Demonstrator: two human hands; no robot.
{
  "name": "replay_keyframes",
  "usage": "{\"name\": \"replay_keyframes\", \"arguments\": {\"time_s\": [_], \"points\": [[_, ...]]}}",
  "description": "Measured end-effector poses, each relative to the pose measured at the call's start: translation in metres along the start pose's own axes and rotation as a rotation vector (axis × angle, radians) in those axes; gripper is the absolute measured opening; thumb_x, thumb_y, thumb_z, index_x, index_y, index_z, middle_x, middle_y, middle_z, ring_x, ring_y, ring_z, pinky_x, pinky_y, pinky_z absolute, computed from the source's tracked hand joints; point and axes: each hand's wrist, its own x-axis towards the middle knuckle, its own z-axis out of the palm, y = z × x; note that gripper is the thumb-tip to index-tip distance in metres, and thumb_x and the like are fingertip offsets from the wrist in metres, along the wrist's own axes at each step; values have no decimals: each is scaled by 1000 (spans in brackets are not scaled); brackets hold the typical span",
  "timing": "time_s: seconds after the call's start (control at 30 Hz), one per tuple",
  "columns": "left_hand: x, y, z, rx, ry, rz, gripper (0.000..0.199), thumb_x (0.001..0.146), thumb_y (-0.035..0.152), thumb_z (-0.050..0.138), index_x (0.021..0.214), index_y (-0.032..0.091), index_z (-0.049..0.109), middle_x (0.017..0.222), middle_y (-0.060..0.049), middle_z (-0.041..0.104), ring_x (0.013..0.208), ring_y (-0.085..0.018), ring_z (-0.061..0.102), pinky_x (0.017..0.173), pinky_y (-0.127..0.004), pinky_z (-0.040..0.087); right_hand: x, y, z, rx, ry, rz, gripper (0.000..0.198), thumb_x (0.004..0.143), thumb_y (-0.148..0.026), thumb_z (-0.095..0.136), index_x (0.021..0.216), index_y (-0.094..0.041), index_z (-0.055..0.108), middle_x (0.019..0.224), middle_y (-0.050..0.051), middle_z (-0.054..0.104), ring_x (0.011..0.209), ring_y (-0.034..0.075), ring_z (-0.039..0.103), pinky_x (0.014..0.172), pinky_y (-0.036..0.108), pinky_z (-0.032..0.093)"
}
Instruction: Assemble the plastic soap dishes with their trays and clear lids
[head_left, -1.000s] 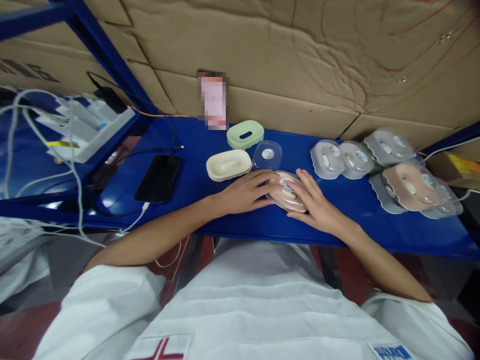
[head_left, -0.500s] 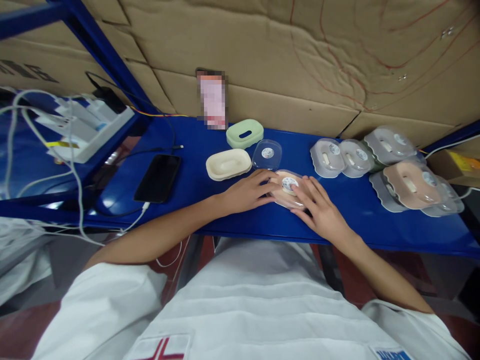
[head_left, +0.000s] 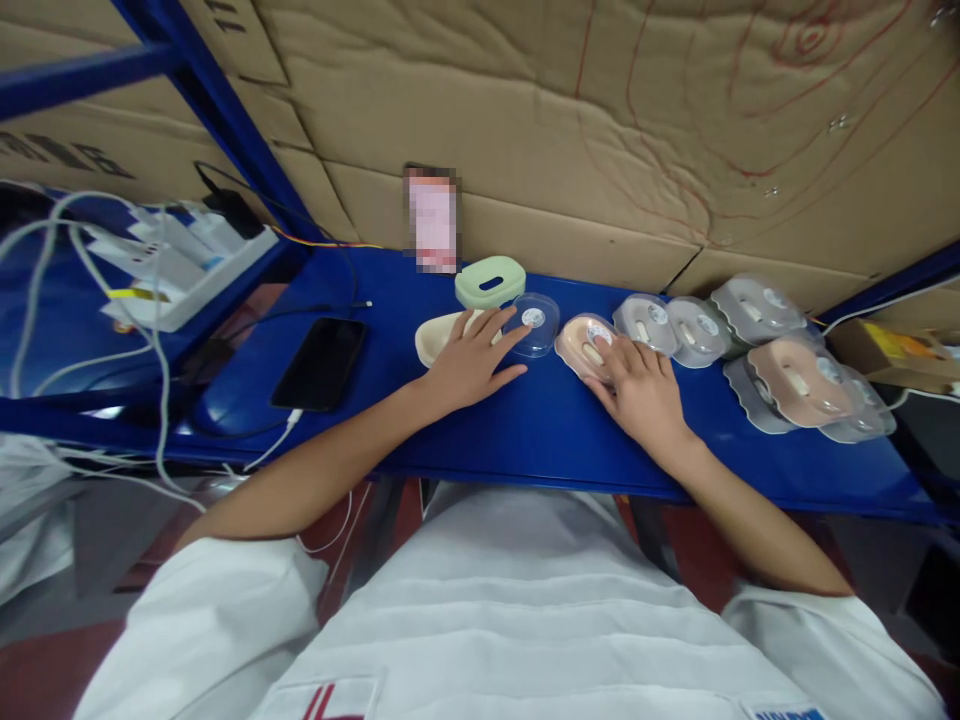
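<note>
A peach soap box (head_left: 576, 347) with a clear lid and round sticker lies on the blue table. My right hand (head_left: 646, 398) grips it, fingers over its right side and thumb at the near edge. My left hand (head_left: 463, 368) is open, fingers spread above a cream soap dish (head_left: 432, 340), partly hiding it; whether it touches the dish I cannot tell. One fingertip reaches the edge of a loose clear lid (head_left: 538, 342) with a sticker. Behind the dish sits a green slotted soap dish part (head_left: 487, 292).
Several lidded soap boxes (head_left: 799, 380) are grouped and stacked at the right, two grey ones (head_left: 697, 335) nearest my right hand. A black phone (head_left: 319, 365) on a cable lies at the left; another phone (head_left: 433, 222) leans on the cardboard (head_left: 555, 190). A power strip and cables (head_left: 187, 265) crowd the far left.
My left hand has left the peach box and moved left over the cream dish. The peach box has moved right and away from me with my right hand, closer to the grey boxes.
</note>
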Motion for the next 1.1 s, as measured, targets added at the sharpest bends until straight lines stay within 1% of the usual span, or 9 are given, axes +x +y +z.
{"name": "replay_keyframes", "arguments": {"time_s": [0.17, 0.27, 0.37, 0.5, 0.6, 0.73, 0.83, 0.93, 1.1], "points": [[-1, -4, 2, 142, -44, -87, 61, 110, 53, 50, 162, 22, 49, 175, -22, 38, 162, -42, 37, 130, -73, 21, 57, 2, 25, 31, 56, 6, 69, 108, -40, 50, 170, -15, 35, 171, 24, 42, 156, 47, 40, 121, 73, 37], [-2, -11, 5, 171, 2, -176, 62, 110, 55, 50, 163, 22, 49, 175, -22, 36, 162, -43, 36, 129, -74, 22, 70, -12, 31, 110, -30, -205, 66, 107, -25, 44, 172, -21, 32, 175, 15, 40, 163, 37, 34, 131, 68, 26], [-3, -19, 4, 172, -19, -257, 68, 108, 57, 54, 165, 20, 45, 175, -25, 34, 161, -47, 36, 127, -77, 23, 62, -26, 24, 165, -144, -402, 62, 108, -18, 37, 169, -22, 39, 171, 13, 46, 160, 31, 40, 132, 63, 27], [-2, -23, -6, 146, -77, -301, 72, 106, 58, 58, 165, 19, 43, 173, -25, 39, 159, -47, 39, 126, -74, 28, 46, -33, 2, 177, -137, -423, 47, 112, -35, 44, 154, -20, 60, 155, 16, 62, 143, 33, 57, 125, 58, 35], [-1, -22, -16, 113, -98, -319, 73, 103, 58, 64, 162, 19, 47, 165, -24, 49, 148, -47, 52, 121, -69, 40, 42, -32, -7, 143, -78, -409, 44, 112, -49, 49, 135, -18, 71, 132, 15, 74, 125, 32, 66, 119, 53, 40], [3, -25, -19, -43, -100, -242, 54, 107, 52, 54, 151, 20, 56, 148, -17, 64, 133, -38, 65, 113, -54, 52, 42, -32, -3, 30, -27, -347, 52, 109, -61, 50, 104, -15, 76, 105, 16, 76, 108, 33, 68, 108, 52, 46], [7, -34, -13, -141, -34, -138, 44, 111, 41, 42, 145, 20, 60, 146, -14, 66, 135, -32, 64, 117, -48, 51, 41, -33, 4, 18, 9, -328, 47, 110, -54, 52, 117, -13, 75, 123, 19, 75, 120, 36, 67, 110, 54, 46], [9, -46, -6, -128, 40, -96, 47, 111, 37, 36, 149, 20, 57, 162, -17, 54, 149, -34, 53, 124, -52, 42, 39, -35, 11, 101, 6, -410, 41, 110, -31, 51, 147, -16, 63, 154, 18, 62, 145, 34, 56, 123, 56, 39], [12, -61, 4, -91, -82, -141, 60, 111, 50, 39, 164, 22, 42, 178, -19, 31, 163, -38, 32, 127, -64, 29, 34, -41, 25, 186, -105, -586, 85, 85, 6, 48, 167, -16, 41, 176, 15, 37, 165, 31, 32, 135, 61, 25]]}}
